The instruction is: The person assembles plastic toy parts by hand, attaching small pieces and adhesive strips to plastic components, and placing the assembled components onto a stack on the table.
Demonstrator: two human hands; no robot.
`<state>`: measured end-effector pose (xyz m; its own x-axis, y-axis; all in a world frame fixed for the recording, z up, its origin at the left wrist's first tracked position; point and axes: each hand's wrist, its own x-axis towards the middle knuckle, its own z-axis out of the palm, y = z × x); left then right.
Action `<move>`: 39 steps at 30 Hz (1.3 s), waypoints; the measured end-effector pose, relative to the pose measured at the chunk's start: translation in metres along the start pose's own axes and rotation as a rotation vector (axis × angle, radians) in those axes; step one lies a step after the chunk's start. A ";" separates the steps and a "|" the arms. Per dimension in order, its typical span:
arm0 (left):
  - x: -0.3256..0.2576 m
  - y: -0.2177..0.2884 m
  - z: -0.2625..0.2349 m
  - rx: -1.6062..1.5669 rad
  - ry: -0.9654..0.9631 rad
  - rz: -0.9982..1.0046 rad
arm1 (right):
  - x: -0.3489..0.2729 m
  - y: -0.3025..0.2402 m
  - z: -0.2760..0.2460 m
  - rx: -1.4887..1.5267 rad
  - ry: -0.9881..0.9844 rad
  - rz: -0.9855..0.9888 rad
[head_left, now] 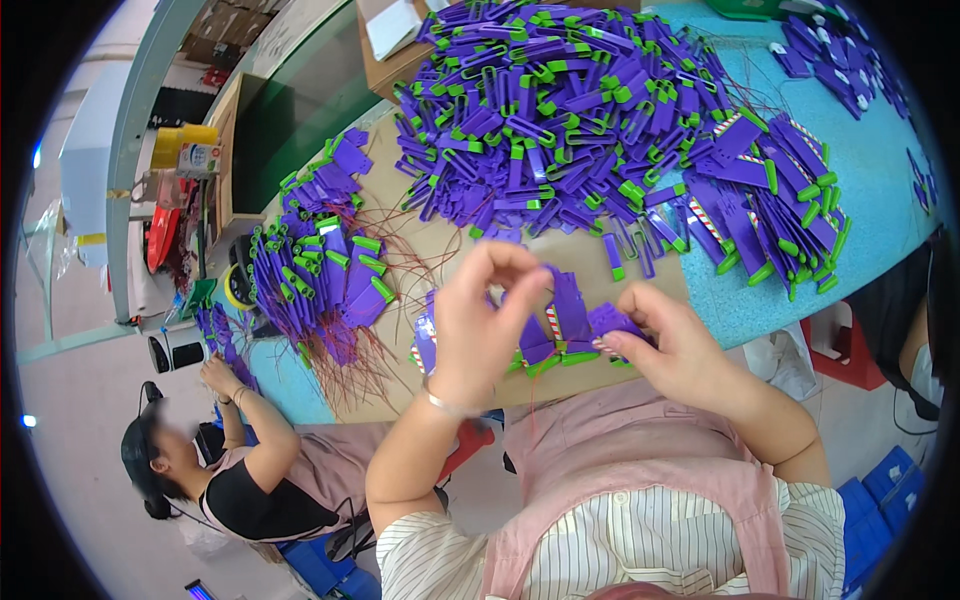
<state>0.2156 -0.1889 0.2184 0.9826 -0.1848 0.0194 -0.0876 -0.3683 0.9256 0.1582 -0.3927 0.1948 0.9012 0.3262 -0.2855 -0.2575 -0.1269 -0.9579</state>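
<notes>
My right hand (678,345) pinches a small purple piece (610,320) between thumb and fingers, over the front of the table. To its left my left hand (475,325) is raised, thumb and forefinger pressed together; what they pinch, if anything, is too small to make out. Beneath and between the hands lie several flat purple pieces (570,305) with green ends and red-and-white striped edges, partly hidden by my left hand. A thin red thread (533,392) hangs down near the table's front edge.
A large heap of purple and green pieces (560,110) covers the table's back. Bundles with red threads (320,265) lie left, striped purple pieces (770,200) right. A person (250,470) works at the far left. A red stool (840,345) stands at the right.
</notes>
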 end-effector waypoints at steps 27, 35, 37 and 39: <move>-0.034 0.010 0.049 0.027 -0.231 -0.071 | -0.013 0.013 -0.014 -0.297 0.197 -0.244; -0.014 -0.019 0.006 0.755 0.078 0.244 | -0.050 -0.010 -0.120 -0.758 0.802 -0.278; -0.007 -0.021 0.014 0.731 0.088 0.263 | -0.059 -0.004 -0.137 -1.024 0.892 -0.204; -0.004 -0.016 0.021 0.706 0.048 0.325 | -0.062 0.003 -0.140 -1.143 0.864 -0.174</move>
<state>0.2096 -0.2012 0.1953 0.8945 -0.3491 0.2793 -0.4400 -0.7986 0.4108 0.1501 -0.5444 0.2144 0.9231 -0.1908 0.3339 -0.0828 -0.9465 -0.3118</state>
